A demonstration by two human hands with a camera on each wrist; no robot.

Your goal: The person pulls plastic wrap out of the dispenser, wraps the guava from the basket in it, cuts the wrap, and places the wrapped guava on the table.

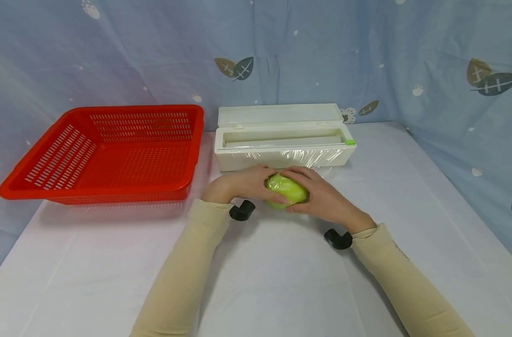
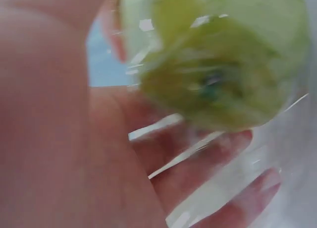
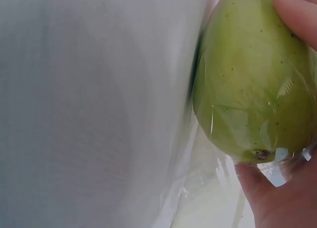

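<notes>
An oval green fruit (image 1: 286,189) with small dark specks is wrapped in clear cling film. My left hand (image 1: 250,183) grips it from the left, thumb on the near side. From the right, my right hand (image 1: 323,196) holds it with the thumb in front and fingers behind. In the left wrist view the fruit's (image 2: 218,64) brownish end shows, and film stretches over the fingers. The right wrist view shows the fruit (image 3: 255,79) from the side. Film runs from it towards the white cling film dispenser (image 1: 281,159), whose lid (image 1: 278,114) stands raised.
A red plastic basket (image 1: 184,187) with slotted walls stands at the left. On the dispenser's right end sits a bright green piece (image 1: 350,142). White cloth (image 1: 272,281) covers the table, and a blue patterned curtain (image 1: 154,51) hangs behind.
</notes>
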